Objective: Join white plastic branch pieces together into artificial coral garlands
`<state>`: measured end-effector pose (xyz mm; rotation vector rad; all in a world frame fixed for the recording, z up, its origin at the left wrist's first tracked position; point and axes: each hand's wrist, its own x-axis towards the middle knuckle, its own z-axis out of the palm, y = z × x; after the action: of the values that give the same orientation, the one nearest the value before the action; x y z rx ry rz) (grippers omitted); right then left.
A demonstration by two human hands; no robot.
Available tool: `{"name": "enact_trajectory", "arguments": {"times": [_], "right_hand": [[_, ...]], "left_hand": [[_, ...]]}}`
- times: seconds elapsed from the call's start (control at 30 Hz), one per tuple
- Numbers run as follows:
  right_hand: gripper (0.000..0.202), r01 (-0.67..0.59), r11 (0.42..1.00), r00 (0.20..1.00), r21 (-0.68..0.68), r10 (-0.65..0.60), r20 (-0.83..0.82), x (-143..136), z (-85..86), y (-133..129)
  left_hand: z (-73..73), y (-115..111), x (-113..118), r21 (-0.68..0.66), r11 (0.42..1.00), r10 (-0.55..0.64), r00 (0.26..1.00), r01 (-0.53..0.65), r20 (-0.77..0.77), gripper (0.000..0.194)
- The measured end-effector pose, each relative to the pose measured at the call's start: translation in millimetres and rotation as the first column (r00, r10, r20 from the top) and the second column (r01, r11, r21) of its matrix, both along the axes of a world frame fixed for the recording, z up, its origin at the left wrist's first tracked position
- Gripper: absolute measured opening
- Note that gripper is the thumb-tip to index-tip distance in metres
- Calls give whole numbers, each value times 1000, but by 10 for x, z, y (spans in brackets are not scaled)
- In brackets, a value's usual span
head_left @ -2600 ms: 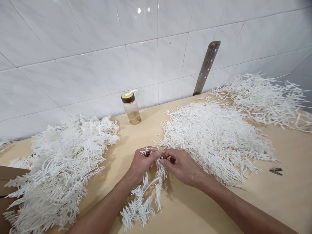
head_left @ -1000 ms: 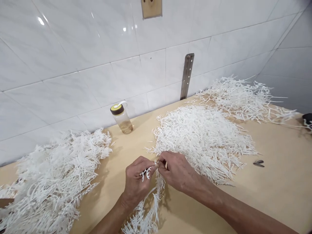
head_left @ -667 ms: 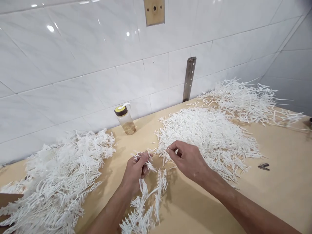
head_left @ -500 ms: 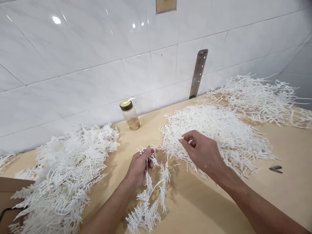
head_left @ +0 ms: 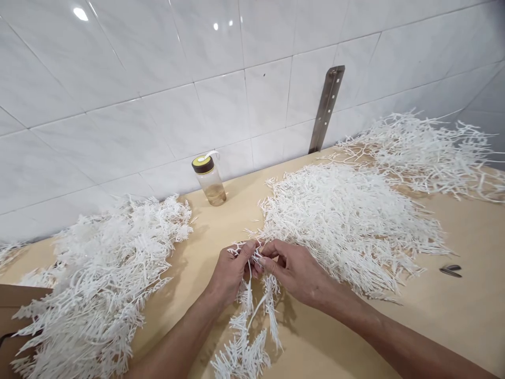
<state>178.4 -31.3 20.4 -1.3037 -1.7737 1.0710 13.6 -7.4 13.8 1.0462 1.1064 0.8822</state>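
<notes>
Pale tiled wall [head_left: 221,116] and tan tabletop [head_left: 327,342] frame a white branching strand [head_left: 258,347] gripped at its upper end

The left hand [head_left: 232,271] pinches the strand's upper end between thumb and fingers. From there its long axis runs down toward the wearer, splitting into feathery bunches; whether the lowest tufts touch the tabletop is unclear. The right hand [head_left: 294,268], thumb and index finger drawn close together, meets the upper twigs from the right. Both hands are at that top end, the left holding it and the right just beside; whether the right has a tip between its fingers is too small to tell.

Stems look smooth and plastic-like, forking into thin, blunt needles. Just beyond the right hand spreads a dense heap of short pieces [head_left: 347,221], matted like straw. To the left lies a fluffier pile of sprigs [head_left: 106,268], against a brown box edge [head_left: 21,310].

Farther out are a clear bottle [head_left: 211,184] with amber liquid, two dark slivers [head_left: 451,270], a tangle of bare branches [head_left: 422,152] and a perforated metal strip [head_left: 327,108] leaning at the wall.
</notes>
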Motion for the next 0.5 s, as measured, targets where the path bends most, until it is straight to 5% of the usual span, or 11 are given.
{"name": "enact_trajectory", "arguments": {"times": [0.3, 0.5], "right_hand": [[18, 76, 996, 992, -53, -81, -98, 48, -68, 72], [21, -45, 993, 975, -107, 20, -221, 32, -86, 80]], "left_hand": [[-93, 38, -44, -65, 998, 5, 998, 0, 68, 48], [-110, 31, -26, -94, 995, 26, 990, -13, 137, 40]]}}
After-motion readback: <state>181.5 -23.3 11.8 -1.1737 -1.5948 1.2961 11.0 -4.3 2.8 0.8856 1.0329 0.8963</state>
